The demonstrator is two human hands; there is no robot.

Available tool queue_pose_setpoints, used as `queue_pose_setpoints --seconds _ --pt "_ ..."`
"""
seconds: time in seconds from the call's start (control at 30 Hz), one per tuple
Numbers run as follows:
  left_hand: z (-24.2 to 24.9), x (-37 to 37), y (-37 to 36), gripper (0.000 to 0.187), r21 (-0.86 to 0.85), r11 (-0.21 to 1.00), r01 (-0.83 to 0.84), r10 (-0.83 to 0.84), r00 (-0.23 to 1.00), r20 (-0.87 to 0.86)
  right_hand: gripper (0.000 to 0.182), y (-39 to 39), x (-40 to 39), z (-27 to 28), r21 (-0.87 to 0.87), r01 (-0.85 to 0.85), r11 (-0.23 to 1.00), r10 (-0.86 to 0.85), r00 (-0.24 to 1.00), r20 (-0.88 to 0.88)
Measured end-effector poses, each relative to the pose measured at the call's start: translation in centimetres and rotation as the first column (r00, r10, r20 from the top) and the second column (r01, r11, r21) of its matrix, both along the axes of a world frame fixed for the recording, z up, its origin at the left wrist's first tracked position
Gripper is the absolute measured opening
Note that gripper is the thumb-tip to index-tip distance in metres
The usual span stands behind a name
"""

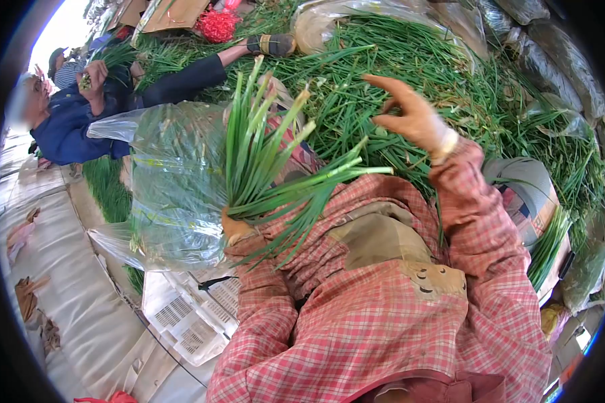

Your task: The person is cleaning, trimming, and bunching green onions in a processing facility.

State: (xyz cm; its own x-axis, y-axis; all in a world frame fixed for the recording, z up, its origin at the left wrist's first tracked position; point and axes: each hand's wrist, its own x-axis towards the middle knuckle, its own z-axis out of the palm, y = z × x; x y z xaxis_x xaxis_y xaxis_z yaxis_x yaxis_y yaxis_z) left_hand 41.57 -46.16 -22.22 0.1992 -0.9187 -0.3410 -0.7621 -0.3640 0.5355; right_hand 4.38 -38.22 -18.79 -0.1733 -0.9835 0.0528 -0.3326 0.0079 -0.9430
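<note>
My left hand (237, 227), in a brownish-orange glove, is closed around a bunch of Chinese chives (265, 158). Their pale cut ends fan out upward and to the right, while some leaves hang down over my sleeve. My right hand (410, 114), gloved alike, hovers over a large heap of loose chives (363, 60), its thumb and index finger spread apart and nothing visible between them. Beside my left hand, a clear plastic bag (178, 185) hangs or lies spread out, with its handles to the left.
A co-worker in dark blue (81, 134) sits at the upper left, holding some greens. Printed paper (188, 316) lies below the bag, by a pale padded sheet (67, 269). More chives (550, 252) lie near my right elbow. Plastic-wrapped bundles (565, 60) line the upper right.
</note>
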Motion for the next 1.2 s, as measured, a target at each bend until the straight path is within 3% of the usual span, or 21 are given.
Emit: queue_pose_setpoints --seconds 0.13,0.23,0.3,0.33,0.37,0.4,0.43,0.47,0.5,0.53,0.6,0.67,0.7,0.77,0.8,0.87,0.93,0.97,1.03,1.1,1.2 --pt "0.2 -0.5 -1.0 0.036 0.027 0.998 0.061 -0.054 0.98 -0.191 0.089 -7.1 7.3 -0.5 -0.324 -0.206 0.923 0.221 0.975 0.009" --pt "-0.9 0.5 -1.8 0.031 0.003 0.994 0.11 -0.104 0.945 -0.311 0.064 -8.2 10.5 -1.1 -0.331 -0.298 0.896 0.376 0.904 0.203" --pt "-3.7 3.0 -3.0 0.02 -0.185 0.969 0.164 -0.223 0.905 -0.363 0.04 -6.4 9.2 -0.3 -0.193 -0.496 0.847 0.415 0.387 0.823" --pt "-5.6 4.7 -3.7 0.011 -0.316 0.928 0.195 -0.31 0.876 -0.369 0.027 -5.1 8.0 1.4 0.005 -0.601 0.8 -0.003 0.004 1.0" --pt "-5.4 4.3 -4.1 0.01 -0.395 0.891 0.223 -0.391 0.818 -0.421 0.019 -4.0 8.3 -0.3 -0.168 -0.381 0.909 0.399 0.683 0.611" --pt "-5.1 3.8 -4.5 0.016 -0.47 0.848 0.245 -0.475 0.746 -0.467 0.017 -3.2 7.0 0.1 -0.125 -0.407 0.905 0.404 0.727 0.556" --pt "-4.9 3.4 -4.9 0.024 -0.539 0.8 0.263 -0.556 0.661 -0.504 0.018 -1.3 5.2 2.7 0.163 -0.426 0.89 0.065 0.472 0.879" --pt "-5.3 3.5 -5.8 0.026 -0.402 0.916 0.006 -0.402 -0.014 -0.916 0.019 0.1 4.5 2.9 0.192 -0.28 0.941 -0.052 0.441 0.896" --pt "-5.7 3.6 -6.5 0.028 -0.104 0.993 -0.058 -0.113 -0.728 -0.676 0.017 1.6 3.4 3.5 0.161 -0.228 0.96 -0.048 0.432 0.901" --pt "-6.1 3.7 -6.8 0.029 -0.128 0.986 -0.106 -0.166 -0.683 -0.711 0.016 2.9 2.5 3.3 -0.027 -0.221 0.975 0.091 0.287 0.954" --pt "-6.7 4.0 -7.2 0.03 -0.184 0.963 -0.195 -0.265 -0.576 -0.773 0.026 5.6 0.7 3.6 -0.158 -0.155 0.975 0.211 0.426 0.88" --pt "-7.0 4.0 -7.7 0.032 -0.256 0.93 -0.264 -0.354 -0.452 -0.819 0.032 9.0 -0.7 4.1 -0.048 0.19 0.981 -0.072 0.58 0.812" --pt "-7.0 3.6 -7.8 0.033 -0.297 0.909 -0.294 -0.397 -0.385 -0.834 0.03 8.5 -3.5 2.7 -0.498 -0.076 0.864 0.486 0.386 0.784" --pt "-5.4 2.1 -7.5 0.036 -0.232 0.896 -0.378 -0.373 -0.361 -0.855 0.02 11.5 -5.9 3.7 -0.415 0.218 0.883 0.335 0.324 0.885" --pt "-4.5 3.0 -7.7 0.038 -0.105 0.952 -0.286 -0.233 -0.459 -0.858 0.019 11.7 -6.4 3.6 -0.2 0.218 0.955 0.023 0.62 0.784" --pt "-3.9 4.1 -7.9 0.041 0.091 0.983 -0.161 -0.023 -0.596 -0.802 0.025 11.5 -7.2 3.2 0.184 0.435 0.882 -0.459 0.88 0.121" --pt "-3.4 3.7 -8.0 0.042 0.176 0.976 -0.126 0.045 -0.677 -0.735 0.042 11.3 -7.4 -0.8 0.343 0.457 0.821 -0.023 0.626 -0.78" --pt "-2.9 3.0 -7.9 0.043 0.192 0.975 -0.113 0.059 -0.7 -0.712 0.042 9.5 -4.7 0.4 0.299 0.341 0.891 -0.226 0.905 -0.359" --pt "0.4 0.7 -6.2 0.042 0.125 0.983 -0.131 0.003 -0.679 -0.734 0.042 6.2 -0.6 3.2 0.35 -0.079 0.933 -0.035 0.951 0.308" --pt "-0.9 2.5 -7.6 0.043 0.215 0.968 -0.129 0.072 -0.678 -0.731 0.04 3.1 1.4 2.6 0.171 -0.42 0.891 0.327 0.855 0.402" --pt "1.0 1.1 -6.7 0.046 0.163 0.972 -0.167 0.027 -0.615 -0.788 0.035 0.6 4.1 1.8 0.209 -0.58 0.787 0.334 0.686 0.646"
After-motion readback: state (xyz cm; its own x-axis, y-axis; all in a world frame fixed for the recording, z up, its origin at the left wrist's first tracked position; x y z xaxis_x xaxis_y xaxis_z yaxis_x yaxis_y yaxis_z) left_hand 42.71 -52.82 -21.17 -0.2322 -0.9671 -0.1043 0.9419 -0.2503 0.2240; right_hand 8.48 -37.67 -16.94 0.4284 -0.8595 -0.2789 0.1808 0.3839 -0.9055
